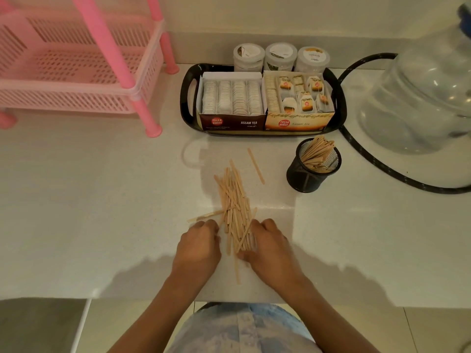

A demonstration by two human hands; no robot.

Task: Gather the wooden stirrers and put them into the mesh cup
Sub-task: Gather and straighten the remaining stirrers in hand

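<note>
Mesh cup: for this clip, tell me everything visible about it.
The mesh cup is a black, round wire-mesh pot with a solid rim, standing upright on the white counter, just in front of the black tray's right end. It already holds a bundle of wooden stirrers leaning towards its far right rim. Neither hand touches it; a black hose curves past on its right.
</note>
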